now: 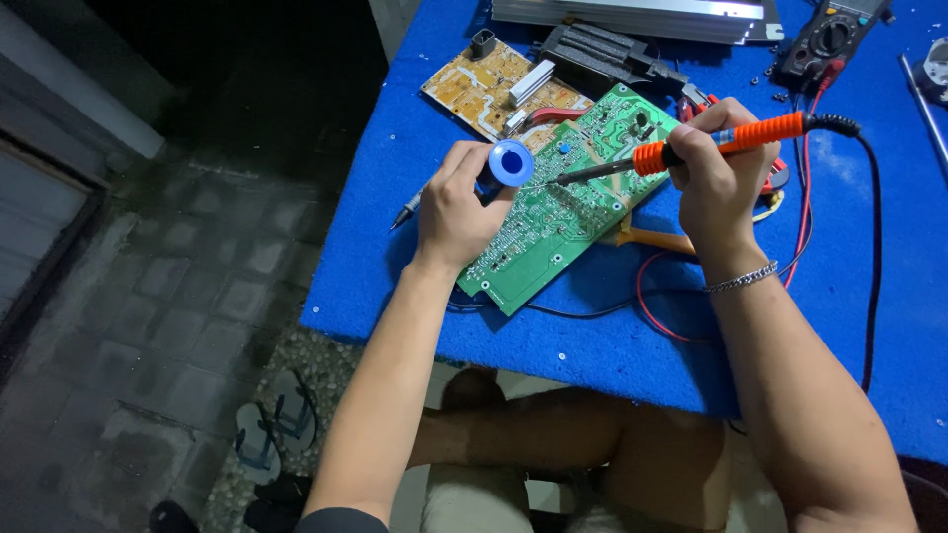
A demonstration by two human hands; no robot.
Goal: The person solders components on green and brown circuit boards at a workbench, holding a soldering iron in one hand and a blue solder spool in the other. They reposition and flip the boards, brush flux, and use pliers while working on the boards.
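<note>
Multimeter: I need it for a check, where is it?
Head view, top right: the multimeter lies on the blue table, beyond the right hand.

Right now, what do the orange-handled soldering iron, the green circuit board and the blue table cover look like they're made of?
Orange-handled soldering iron: ribbed rubbery or plastic grip, dark metal shaft. Green circuit board: rigid glossy laminate, probably fibreglass, with pale printed traces. Blue table cover: matte, fuzzy, likely felt or foam.

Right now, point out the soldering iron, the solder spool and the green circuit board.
soldering iron (760, 131), head view, orange grip
solder spool (511, 162), head view, blue flange
green circuit board (553, 222), head view, bare middle
</note>
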